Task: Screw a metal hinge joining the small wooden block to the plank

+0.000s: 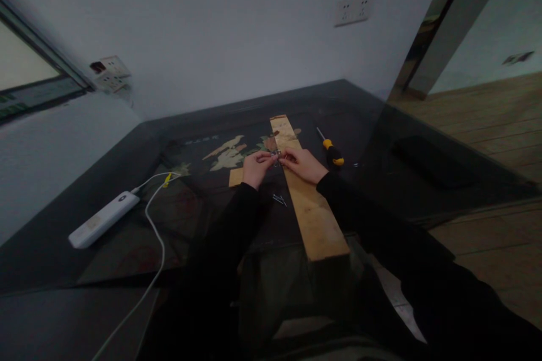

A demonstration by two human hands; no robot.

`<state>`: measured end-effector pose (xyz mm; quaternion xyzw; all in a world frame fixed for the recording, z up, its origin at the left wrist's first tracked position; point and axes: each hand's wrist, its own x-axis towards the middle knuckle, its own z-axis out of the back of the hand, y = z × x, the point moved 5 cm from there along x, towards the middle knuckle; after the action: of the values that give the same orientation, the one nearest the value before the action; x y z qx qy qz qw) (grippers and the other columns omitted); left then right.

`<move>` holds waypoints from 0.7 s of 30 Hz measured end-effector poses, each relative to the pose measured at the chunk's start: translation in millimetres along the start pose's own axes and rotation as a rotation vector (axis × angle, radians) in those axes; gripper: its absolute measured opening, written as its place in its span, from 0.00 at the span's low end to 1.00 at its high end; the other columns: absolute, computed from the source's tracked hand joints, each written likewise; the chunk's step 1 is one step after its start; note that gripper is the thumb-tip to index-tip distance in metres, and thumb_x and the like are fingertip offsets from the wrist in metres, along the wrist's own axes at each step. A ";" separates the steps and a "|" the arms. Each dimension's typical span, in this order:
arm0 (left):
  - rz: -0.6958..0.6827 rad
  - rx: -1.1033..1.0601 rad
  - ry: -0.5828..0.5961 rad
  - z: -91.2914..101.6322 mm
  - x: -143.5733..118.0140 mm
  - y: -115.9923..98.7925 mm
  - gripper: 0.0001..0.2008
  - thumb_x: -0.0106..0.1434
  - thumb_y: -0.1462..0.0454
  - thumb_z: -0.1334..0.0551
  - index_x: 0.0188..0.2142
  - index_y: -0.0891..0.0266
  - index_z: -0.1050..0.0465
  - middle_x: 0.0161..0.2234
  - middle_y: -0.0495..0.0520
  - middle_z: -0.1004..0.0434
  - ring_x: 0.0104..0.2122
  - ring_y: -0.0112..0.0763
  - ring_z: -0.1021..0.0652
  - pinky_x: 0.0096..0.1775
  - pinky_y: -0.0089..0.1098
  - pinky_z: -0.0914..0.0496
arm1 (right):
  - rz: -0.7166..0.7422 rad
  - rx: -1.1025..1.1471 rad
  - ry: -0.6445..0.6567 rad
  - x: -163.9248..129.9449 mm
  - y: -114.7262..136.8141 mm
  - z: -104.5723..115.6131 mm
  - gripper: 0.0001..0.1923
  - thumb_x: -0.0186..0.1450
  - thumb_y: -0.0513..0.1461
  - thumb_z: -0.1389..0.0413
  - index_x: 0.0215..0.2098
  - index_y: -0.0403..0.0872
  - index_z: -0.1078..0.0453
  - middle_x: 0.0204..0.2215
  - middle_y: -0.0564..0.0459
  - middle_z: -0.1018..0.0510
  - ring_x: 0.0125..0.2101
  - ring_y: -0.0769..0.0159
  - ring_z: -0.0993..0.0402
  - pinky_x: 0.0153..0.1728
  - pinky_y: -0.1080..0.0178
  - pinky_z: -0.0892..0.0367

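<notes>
Pale wall (pixel 254 28) rises behind a dark, glossy desk (pixel 368 130), and the light is dim. Right of the work, 1 yellow-and-black screwdriver (pixel 332 151) lies with its shaft pointing away. Left of it, 1 white device (pixel 104 220) has a white cable (pixel 157 237) running off the near edge. Some loose screws (pixel 279 199) lie just left of the long wooden board (pixel 315 217), and 1 small wood piece (pixel 235 177) sits beside the left hand (pixel 256 169).

The board runs lengthwise, under or beside the right hand (pixel 304 166). Both hands have their fingertips pinched together around 1 small metal piece (pixel 276 154) between them, at the board's left edge; whether it touches the wood I cannot tell. A pale bird design (pixel 228 152) marks the desktop. Wall sockets (pixel 353 10) sit above, and wood-look floor (pixel 478 110) shows at right.
</notes>
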<state>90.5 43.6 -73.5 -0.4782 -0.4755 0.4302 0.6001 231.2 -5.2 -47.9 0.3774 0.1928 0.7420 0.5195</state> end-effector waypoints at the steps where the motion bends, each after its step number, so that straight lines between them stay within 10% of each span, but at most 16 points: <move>1: -0.016 0.007 -0.003 -0.4 -0.6 0.0 0.08 0.49 0.63 0.31 0.28 0.66 0.26 0.24 0.51 0.22 0.24 0.27 0.24 0.28 0.27 0.31 | 0.002 -0.028 -0.003 -0.5 -0.6 -1.6 0.06 0.63 0.39 0.47 0.31 0.44 0.32 0.24 0.55 0.29 0.25 0.71 0.36 0.28 0.68 0.46; 12: -0.340 0.400 0.130 -20.3 -24.5 -19.0 0.15 0.65 0.63 0.45 0.48 0.62 0.25 0.46 0.55 0.21 0.48 0.38 0.23 0.51 0.37 0.31 | -0.039 -0.169 -0.094 -2.1 -4.0 -0.1 0.06 0.60 0.39 0.42 0.28 0.44 0.29 0.25 0.54 0.26 0.26 0.71 0.36 0.28 0.67 0.47; 21: -0.347 0.444 0.199 -28.4 -33.5 -22.4 0.17 0.67 0.62 0.47 0.51 0.62 0.27 0.50 0.55 0.24 0.52 0.37 0.25 0.54 0.35 0.33 | -0.045 -0.197 -0.112 -4.1 -3.8 5.7 0.09 0.58 0.39 0.41 0.23 0.44 0.31 0.23 0.54 0.27 0.25 0.71 0.36 0.29 0.67 0.46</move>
<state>113.8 2.5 -59.3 -0.2869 -0.3833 0.3657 0.7981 238.6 -8.1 -48.3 0.3610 0.0983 0.7232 0.5805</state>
